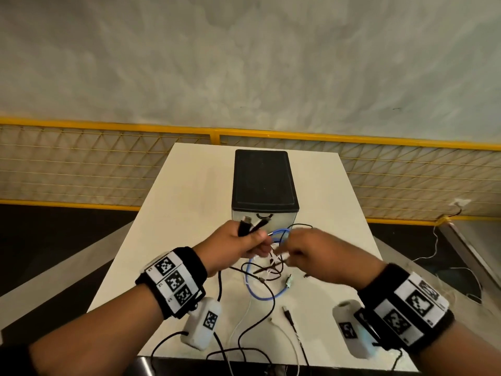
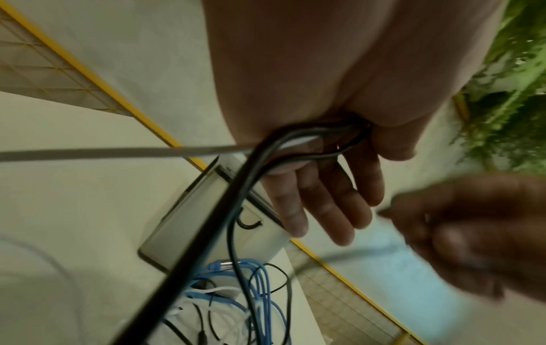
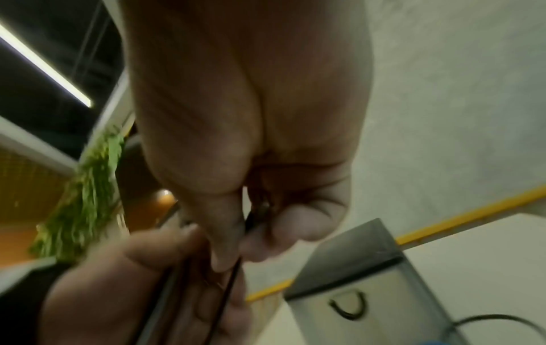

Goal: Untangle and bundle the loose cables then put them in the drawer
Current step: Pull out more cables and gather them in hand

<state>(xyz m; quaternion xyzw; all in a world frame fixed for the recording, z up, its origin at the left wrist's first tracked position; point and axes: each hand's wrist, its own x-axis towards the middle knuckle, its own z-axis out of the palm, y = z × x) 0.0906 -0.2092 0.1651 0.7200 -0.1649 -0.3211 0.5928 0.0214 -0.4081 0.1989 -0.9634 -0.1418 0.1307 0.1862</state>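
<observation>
A tangle of black, white and blue cables (image 1: 267, 270) lies on the white table (image 1: 189, 185) in front of the small drawer unit (image 1: 264, 183), whose drawer (image 1: 271, 217) is closed. My left hand (image 1: 244, 242) grips several black cable ends (image 1: 253, 225), their plugs sticking up above the fist. In the left wrist view these cables (image 2: 295, 140) run under the thumb across the palm. My right hand (image 1: 306, 251), blurred, is just right of the left hand. Its thumb and forefinger pinch a thin black cable (image 3: 227, 287). A blue cable (image 1: 260, 294) loops below both hands.
Loose plugs (image 1: 288, 316) and a white cable (image 1: 287, 335) lie near the table's front edge. Black cables trail over that edge. A yellow mesh fence (image 1: 108, 164) runs behind the table. The drawer's black handle (image 3: 348, 305) faces me.
</observation>
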